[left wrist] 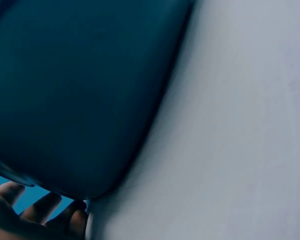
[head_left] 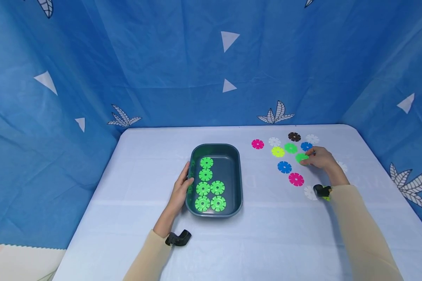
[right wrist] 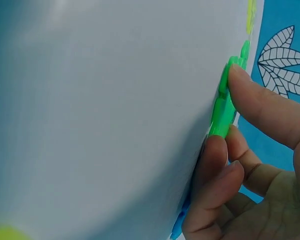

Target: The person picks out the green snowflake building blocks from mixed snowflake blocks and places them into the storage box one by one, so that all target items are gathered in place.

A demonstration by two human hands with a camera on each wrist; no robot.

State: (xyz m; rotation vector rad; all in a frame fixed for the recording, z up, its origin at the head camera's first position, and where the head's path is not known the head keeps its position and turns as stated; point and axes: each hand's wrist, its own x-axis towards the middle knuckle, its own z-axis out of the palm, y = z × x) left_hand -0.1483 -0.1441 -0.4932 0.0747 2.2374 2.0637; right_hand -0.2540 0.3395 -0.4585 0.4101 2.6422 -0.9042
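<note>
A dark teal plastic tray (head_left: 233, 181) stands on the white table with several green snowflake discs (head_left: 205, 174) lying flat along its left side. My left hand (head_left: 178, 191) holds the tray's left wall, thumb over the rim and fingers outside; the left wrist view shows the tray's dark outer side (left wrist: 85, 100) and some fingertips. Over at the right, my right hand (head_left: 320, 158) pinches a green notched disc (head_left: 301, 157) by its edge, thumb against fingers, close to the tabletop. The right wrist view has this disc (right wrist: 223, 112) edge-on between thumb and fingertips.
Around my right hand lie loose discs: pink (head_left: 296, 179), blue (head_left: 284, 167), yellow (head_left: 278, 152), another green (head_left: 290, 148), black (head_left: 294, 136) and several white (head_left: 312, 139). My right forearm partly covers a yellow-green disc (head_left: 326, 198). A blue curtain (head_left: 183, 70) hangs behind the table.
</note>
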